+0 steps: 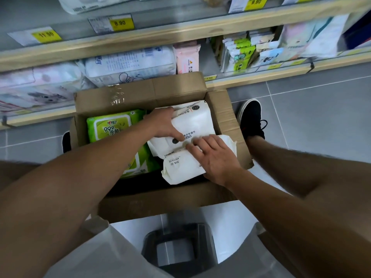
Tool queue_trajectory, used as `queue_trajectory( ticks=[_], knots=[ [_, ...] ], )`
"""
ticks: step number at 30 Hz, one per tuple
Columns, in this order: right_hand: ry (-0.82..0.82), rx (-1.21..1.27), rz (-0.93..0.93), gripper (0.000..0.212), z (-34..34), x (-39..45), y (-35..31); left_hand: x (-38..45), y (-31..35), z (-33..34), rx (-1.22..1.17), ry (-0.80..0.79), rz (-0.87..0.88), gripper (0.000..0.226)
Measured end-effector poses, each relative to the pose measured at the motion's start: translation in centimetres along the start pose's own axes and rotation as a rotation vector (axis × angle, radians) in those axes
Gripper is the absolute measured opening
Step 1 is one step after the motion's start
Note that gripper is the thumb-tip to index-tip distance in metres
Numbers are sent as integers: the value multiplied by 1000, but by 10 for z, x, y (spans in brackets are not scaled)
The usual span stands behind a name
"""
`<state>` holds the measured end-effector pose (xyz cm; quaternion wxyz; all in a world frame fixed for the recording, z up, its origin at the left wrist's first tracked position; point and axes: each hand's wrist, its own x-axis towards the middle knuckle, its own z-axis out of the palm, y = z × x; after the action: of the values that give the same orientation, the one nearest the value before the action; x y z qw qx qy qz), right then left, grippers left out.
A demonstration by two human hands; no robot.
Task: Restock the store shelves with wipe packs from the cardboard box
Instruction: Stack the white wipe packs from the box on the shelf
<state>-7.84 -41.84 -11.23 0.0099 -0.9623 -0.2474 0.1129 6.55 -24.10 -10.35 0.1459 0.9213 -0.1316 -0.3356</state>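
Observation:
An open cardboard box (pixel 112 101) stands on the floor against the low shelf (pixel 140 40). Inside lie green wipe packs (pixel 109 127) on the left and several white wipe packs on the right. My left hand (pixel 163 122) grips the upper white pack (pixel 197 120) at its left edge, fingers curled over it. My right hand (pixel 215 155) lies flat across the lower white pack (pixel 181 167), fingertips touching the pack between them. Whether the right hand has a hold on that pack is unclear.
The shelf behind the box holds large white tissue packs (pixel 130 64), a pink pack (pixel 187 57) and small green and white packets (pixel 244 52). Yellow price tags (pixel 121 23) line the shelf edges. My black shoe (pixel 252 118) is right of the box; a dark stool (pixel 176 247) sits below me.

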Motion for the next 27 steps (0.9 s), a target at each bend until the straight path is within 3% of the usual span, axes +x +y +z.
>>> queue_trajectory(
  ticks=[5, 9, 16, 27],
  knots=[
    [36, 77, 109, 104, -3, 8, -3, -28, -7, -14, 29, 217, 35, 84],
    [67, 153, 240, 96, -17, 14, -10, -62, -28, -55, -68, 396, 35, 85],
    [153, 283, 424, 98, -78, 39, -13, -117, -72, -125, -177, 667, -125, 86],
    [501, 141, 503, 99, -195, 119, 35, -139, -93, -190, -194, 859, -209, 89]
  ],
)
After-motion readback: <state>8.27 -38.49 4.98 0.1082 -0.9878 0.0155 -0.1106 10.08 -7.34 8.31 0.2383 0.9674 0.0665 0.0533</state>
